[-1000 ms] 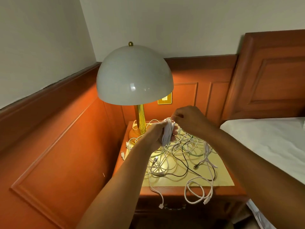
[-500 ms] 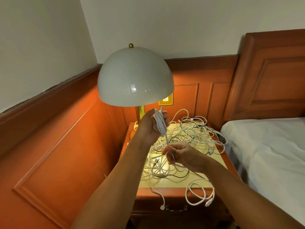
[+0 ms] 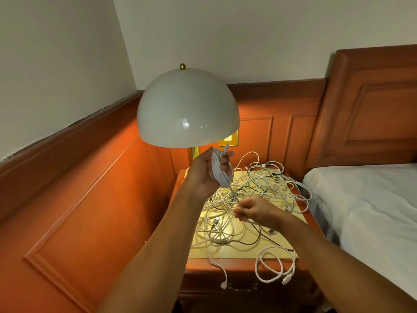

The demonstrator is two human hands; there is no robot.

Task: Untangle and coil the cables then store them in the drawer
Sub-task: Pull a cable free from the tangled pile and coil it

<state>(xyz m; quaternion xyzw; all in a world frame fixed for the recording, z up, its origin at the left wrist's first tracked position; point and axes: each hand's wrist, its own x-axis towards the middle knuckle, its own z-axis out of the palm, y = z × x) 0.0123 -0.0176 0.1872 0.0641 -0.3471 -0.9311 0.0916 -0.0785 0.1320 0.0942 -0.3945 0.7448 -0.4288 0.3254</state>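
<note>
As half a second ago, left hand (image 3: 208, 171) grip clenching coiled cable (image 3: 220, 170), right hand (image 3: 252, 210) pinching its tail.

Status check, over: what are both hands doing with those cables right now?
Left hand grips white coil. Right hand pinches its free tail. Tangled pile covers nightstand; drawer shut.

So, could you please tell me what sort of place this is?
Most likely a bedroom, perhaps in a hotel: a bed with a wooden headboard, and beside it a nightstand carrying a dome lamp.
</note>
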